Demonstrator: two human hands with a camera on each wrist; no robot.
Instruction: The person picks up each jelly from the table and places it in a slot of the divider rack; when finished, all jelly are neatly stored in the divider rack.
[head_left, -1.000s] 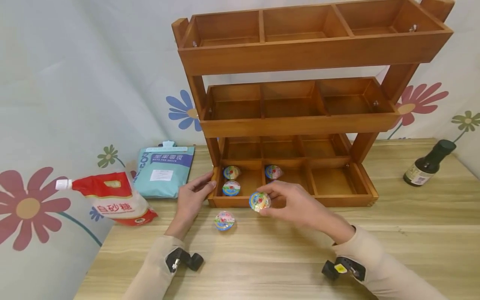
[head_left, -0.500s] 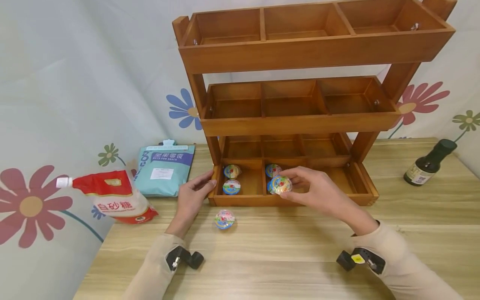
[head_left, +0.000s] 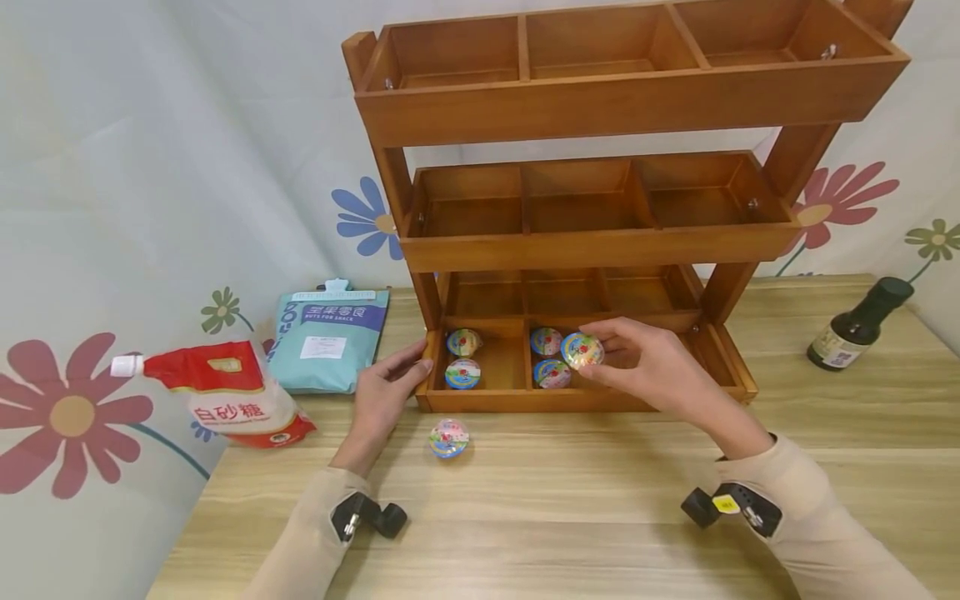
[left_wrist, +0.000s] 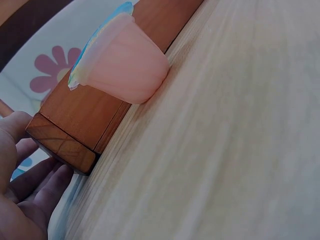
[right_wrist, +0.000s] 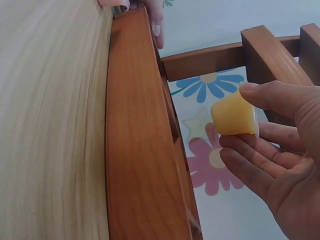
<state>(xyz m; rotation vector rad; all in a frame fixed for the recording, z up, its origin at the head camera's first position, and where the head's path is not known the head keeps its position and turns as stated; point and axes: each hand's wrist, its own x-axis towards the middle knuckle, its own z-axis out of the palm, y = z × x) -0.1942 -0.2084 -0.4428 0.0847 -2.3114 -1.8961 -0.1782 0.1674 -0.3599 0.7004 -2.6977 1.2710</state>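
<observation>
- Pinches a small yellow cup (right_wrist: pixel 234 115) in the right grip (head_left: pixel 652 362), closing thumb and fingers only as far as the cup allows.
- Holds it over the front-middle compartment in the lowest tray of the wooden rack (head_left: pixel 622 112), tilting the patterned lid toward the head camera.
- Shows 2 lidded cups (head_left: pixel 552 374) just left of the right grip, inside that compartment.
- Rests the left grip (head_left: pixel 381 400) against the rack's left end with relaxed, slightly parted thumb and fingers.
- Shows 2 more cups (head_left: pixel 462 374) just right of the left grip, inside the front-left compartment.
- Shows 1 pink cup (head_left: pixel 449 438) on the worktop (head_left: pixel 525 508), near the left grip, to its right.
- Shows a blue snack bag (head_left: pixel 326 358) just left of and beyond the left grip, and a red-and-white bag (head_left: pixel 232 396) farther left.
- Shows a dark bottle (head_left: pixel 851 329) well right of the right grip.
</observation>
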